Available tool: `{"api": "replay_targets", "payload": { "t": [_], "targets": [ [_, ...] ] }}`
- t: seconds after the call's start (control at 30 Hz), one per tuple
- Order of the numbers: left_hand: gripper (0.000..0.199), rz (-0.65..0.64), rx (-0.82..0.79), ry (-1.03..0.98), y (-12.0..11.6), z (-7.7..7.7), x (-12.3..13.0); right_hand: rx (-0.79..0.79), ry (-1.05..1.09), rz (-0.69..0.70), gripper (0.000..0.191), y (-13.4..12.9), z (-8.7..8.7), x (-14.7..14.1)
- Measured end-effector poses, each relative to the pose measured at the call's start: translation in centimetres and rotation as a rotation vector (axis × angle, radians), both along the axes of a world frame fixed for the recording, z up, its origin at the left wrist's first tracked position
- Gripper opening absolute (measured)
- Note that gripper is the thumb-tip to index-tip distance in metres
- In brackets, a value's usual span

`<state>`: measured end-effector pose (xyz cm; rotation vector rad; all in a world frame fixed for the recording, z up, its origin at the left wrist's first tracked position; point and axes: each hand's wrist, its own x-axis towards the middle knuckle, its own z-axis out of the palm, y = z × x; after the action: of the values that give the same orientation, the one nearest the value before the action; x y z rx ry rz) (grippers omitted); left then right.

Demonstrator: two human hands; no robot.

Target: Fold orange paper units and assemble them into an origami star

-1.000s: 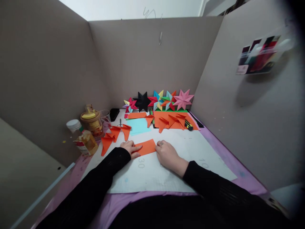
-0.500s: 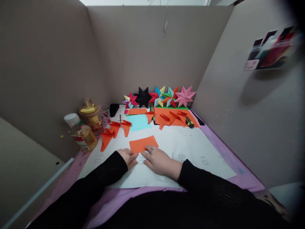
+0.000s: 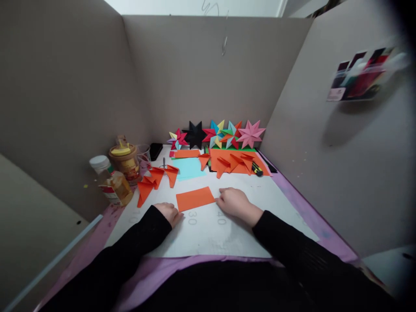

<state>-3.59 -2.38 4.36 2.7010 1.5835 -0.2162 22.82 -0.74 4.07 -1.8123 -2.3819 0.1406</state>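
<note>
A folded orange paper rectangle (image 3: 195, 199) lies on the white sheet in front of me, its long side slightly tilted. My left hand (image 3: 168, 213) is closed, fingertips at the paper's lower left corner. At the lower right corner, my right hand (image 3: 235, 203) has its fingers curled in and its fingertips on the paper's edge. Folded orange paper pieces (image 3: 156, 176) lie left of the rectangle. More folded orange pieces (image 3: 224, 164) rest on a flat orange sheet (image 3: 214, 155) farther back.
Behind are light blue paper (image 3: 188, 168), a yellow-black cutter (image 3: 257, 169) and several paper stars (image 3: 251, 134) against the partition. On the left stand a glue bottle (image 3: 113, 186), a tub (image 3: 125, 160) and a clear cup (image 3: 144, 154). The white sheet (image 3: 260, 234) covers purple cloth.
My right hand has slid right along the paper's lower edge to its right corner, its fingers now curled. My left hand has shifted slightly left. The paper still lies flat.
</note>
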Motion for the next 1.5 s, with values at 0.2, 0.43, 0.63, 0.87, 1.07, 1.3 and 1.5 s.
{"api": "replay_targets", "payload": {
  "t": [0.2,0.43,0.63,0.87,1.07,1.3,1.5],
  "targets": [
    [0.031,0.115,-0.005,-0.212,0.9,-0.9,-0.2,-0.054,0.682,-0.066,0.031,2.8,-2.2,-0.9],
    [0.024,0.2,-0.038,-0.305,1.2,-1.6,-0.1,-0.156,0.938,0.083,0.051,1.5,-3.1,-1.8],
    [0.064,0.191,0.154,-0.903,2.5,-4.1,-1.4,0.093,0.823,0.326,0.024,1.3,-1.9,-1.2],
    [0.078,0.268,-0.059,-1.204,3.3,-5.5,-1.1,0.306,0.73,0.511,0.024,1.3,-1.9,-1.2],
    [0.073,0.324,-0.087,-1.123,3.1,-4.5,-1.1,0.317,0.662,0.513,0.022,1.9,-1.6,-1.1],
    [0.032,0.422,-0.129,-1.072,2.7,-2.8,-0.9,0.385,0.477,0.503,0.031,2.8,-1.3,-1.0],
    [0.021,0.438,-0.138,-0.986,2.4,-2.1,-0.6,0.351,0.409,0.543,0.032,2.8,-1.3,-1.5]
  ]
}}
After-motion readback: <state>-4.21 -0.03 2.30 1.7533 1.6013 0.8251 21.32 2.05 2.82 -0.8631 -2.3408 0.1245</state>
